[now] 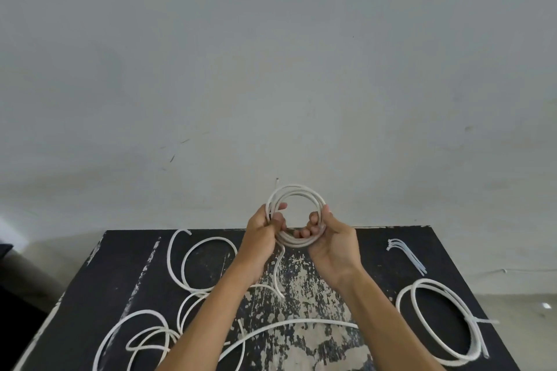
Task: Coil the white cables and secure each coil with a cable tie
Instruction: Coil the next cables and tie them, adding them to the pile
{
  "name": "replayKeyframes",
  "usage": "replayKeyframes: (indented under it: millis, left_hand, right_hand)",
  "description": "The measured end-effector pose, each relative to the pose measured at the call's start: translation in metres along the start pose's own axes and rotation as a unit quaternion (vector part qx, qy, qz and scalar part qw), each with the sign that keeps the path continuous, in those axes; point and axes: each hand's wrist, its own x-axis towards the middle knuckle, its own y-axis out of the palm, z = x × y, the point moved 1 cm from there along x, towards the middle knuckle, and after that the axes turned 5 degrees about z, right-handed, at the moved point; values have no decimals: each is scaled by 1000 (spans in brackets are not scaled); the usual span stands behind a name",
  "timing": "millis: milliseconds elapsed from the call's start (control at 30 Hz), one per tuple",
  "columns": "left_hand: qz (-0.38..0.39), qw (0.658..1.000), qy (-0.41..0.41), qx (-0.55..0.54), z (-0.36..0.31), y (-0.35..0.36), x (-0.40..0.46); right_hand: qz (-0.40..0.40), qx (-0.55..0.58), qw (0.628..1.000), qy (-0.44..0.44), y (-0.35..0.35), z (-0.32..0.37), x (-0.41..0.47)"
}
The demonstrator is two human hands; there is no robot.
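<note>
Plain grey wall behind a worn black table [376,250] w/ chipped paint. Both hands raised above its far edge, holding a small coil [297,191] of white cable upright, several loops. Left hand [263,227] grips coil's left side, fingers curled round the strands; right hand [328,235] cups right side, fingers curled thru the loop. Short tail hangs below, so winding looks nearly done; no tie on it yet. One tied coil [440,322] lies at right, apparently finished. Loose cables [208,265] sprawl uncoiled at left. Spare cable ties [407,254] lie far right, untouched.
</note>
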Motion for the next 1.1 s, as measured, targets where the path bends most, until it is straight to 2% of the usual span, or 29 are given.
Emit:
replayKeyframes:
  millis: [100,200,367,433,500,633,800,967,1100]
  left_hand:
    - [12,1000,9,20,-2,-9,0]
    - [47,994,5,96,-9,-16,-1]
    - [155,967,4,201,-21,-19,-1]
    - [154,964,34,213,-26,-21,-2]
    - [120,957,86,248,-29,-24,-1]
    - [111,908,184,361,-30,-21,0]
    - [136,905,144,377,-28,-20,1]
    - [175,921,113,329,-39,-21,1]
    - [193,927,94,307,-47,-14,3]
  right_hand:
    - [42,-97,994,20,-2,13,2]
    - [65,-211,975,36,-2,27,7]
    - [66,-430,897,83,6,37,12]
    - [57,-413,903,98,8,39,11]
    - [56,-336,932,120,9,40,9]
    - [47,-210,966,146,8,37,7]
    - [20,-141,978,151,2,32,7]
    - [38,-185,964,186,2,43,8]
    - [93,-284,934,197,11,48,5]
